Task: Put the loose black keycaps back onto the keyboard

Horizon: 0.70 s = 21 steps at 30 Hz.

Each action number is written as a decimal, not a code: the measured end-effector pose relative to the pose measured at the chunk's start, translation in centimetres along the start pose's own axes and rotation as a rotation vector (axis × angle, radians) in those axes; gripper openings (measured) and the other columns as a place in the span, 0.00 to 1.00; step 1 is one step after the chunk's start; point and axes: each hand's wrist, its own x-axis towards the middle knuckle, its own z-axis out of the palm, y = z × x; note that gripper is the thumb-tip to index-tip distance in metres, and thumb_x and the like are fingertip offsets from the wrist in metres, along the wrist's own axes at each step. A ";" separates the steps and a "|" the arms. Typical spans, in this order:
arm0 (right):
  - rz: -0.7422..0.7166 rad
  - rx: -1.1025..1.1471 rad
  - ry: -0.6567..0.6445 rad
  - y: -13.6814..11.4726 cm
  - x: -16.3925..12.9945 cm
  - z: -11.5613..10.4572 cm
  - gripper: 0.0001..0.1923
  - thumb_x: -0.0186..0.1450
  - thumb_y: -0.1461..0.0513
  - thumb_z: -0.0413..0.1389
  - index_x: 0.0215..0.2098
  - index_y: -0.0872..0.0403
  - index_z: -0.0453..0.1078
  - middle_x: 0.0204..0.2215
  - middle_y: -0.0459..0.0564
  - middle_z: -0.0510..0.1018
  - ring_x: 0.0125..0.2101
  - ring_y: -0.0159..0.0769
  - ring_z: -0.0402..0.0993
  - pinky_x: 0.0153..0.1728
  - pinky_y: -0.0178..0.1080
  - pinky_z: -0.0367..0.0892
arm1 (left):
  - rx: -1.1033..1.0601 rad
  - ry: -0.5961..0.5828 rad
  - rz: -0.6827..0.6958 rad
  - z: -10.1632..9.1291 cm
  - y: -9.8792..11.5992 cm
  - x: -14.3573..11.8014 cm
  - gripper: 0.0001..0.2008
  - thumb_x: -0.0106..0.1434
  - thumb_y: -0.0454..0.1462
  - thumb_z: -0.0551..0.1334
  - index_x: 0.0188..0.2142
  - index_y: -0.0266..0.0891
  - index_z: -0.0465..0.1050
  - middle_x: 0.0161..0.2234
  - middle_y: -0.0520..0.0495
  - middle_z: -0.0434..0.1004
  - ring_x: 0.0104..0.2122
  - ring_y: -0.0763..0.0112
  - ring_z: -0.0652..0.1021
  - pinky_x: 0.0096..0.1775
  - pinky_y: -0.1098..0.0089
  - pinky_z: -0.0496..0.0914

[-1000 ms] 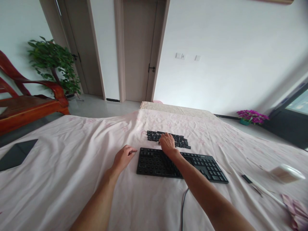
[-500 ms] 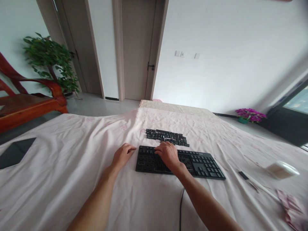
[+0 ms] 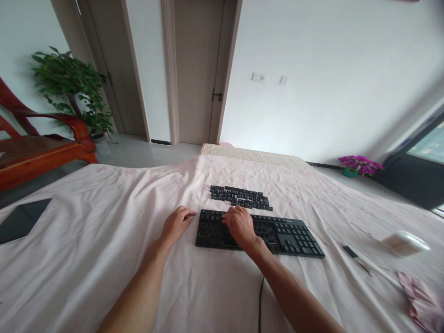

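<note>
A black keyboard [image 3: 294, 236] lies on the pale pink cloth, its left and middle part stripped of many keycaps, while the number pad keys are in place. Over its upper left part my right hand [image 3: 239, 224] is bent down, thumb and fingers drawn together at the top rows. Whatever sits between those fingertips is too small to make out. Beside the keyboard's left end, my left hand [image 3: 178, 222] rests on the cloth with curled fingers, closed, and nothing shows in it. Loose black keycaps [image 3: 239, 196] lie in rows just beyond the keyboard.
To the right are a clear-wrapped container [image 3: 404, 243], a brush with a black end [image 3: 350, 251] and a pink cloth [image 3: 418, 293]. A dark flat tablet-like object [image 3: 24, 219] lies at far left. The keyboard cable [image 3: 261, 300] runs toward me.
My right hand has shifted slightly left and toward me over the keyboard. My left hand stays in place beside it.
</note>
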 end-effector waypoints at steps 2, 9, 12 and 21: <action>-0.003 -0.008 -0.005 -0.1 0.1 0.0 0.09 0.67 0.58 0.55 0.33 0.49 0.78 0.34 0.48 0.77 0.39 0.38 0.66 0.39 0.39 0.54 | 0.000 0.000 -0.007 0.0 0.0 0.0 0.11 0.62 0.38 0.57 0.40 0.44 0.79 0.41 0.49 0.77 0.40 0.71 0.77 0.43 0.73 0.68; 0.008 -0.051 -0.012 -0.5 0.2 0.1 0.09 0.66 0.60 0.55 0.32 0.50 0.77 0.34 0.49 0.76 0.40 0.38 0.66 0.39 0.40 0.55 | 0.002 0.013 0.017 0.1 -0.1 -0.1 0.11 0.63 0.38 0.57 0.39 0.44 0.79 0.41 0.49 0.77 0.40 0.70 0.77 0.44 0.72 0.68; -0.011 -0.069 -0.018 -0.6 0.2 0.1 0.09 0.66 0.61 0.55 0.30 0.51 0.76 0.34 0.49 0.76 0.40 0.38 0.66 0.40 0.40 0.55 | 0.008 0.008 0.016 0.2 -0.2 0.0 0.11 0.63 0.38 0.57 0.40 0.44 0.78 0.41 0.49 0.77 0.40 0.70 0.77 0.44 0.72 0.68; -0.072 -0.186 -0.046 -1.5 -0.1 0.5 0.10 0.66 0.67 0.51 0.32 0.55 0.74 0.36 0.53 0.75 0.40 0.41 0.64 0.39 0.42 0.56 | 0.014 -0.004 -0.004 0.1 -0.1 0.0 0.11 0.62 0.37 0.57 0.40 0.45 0.78 0.42 0.49 0.77 0.40 0.71 0.77 0.44 0.73 0.68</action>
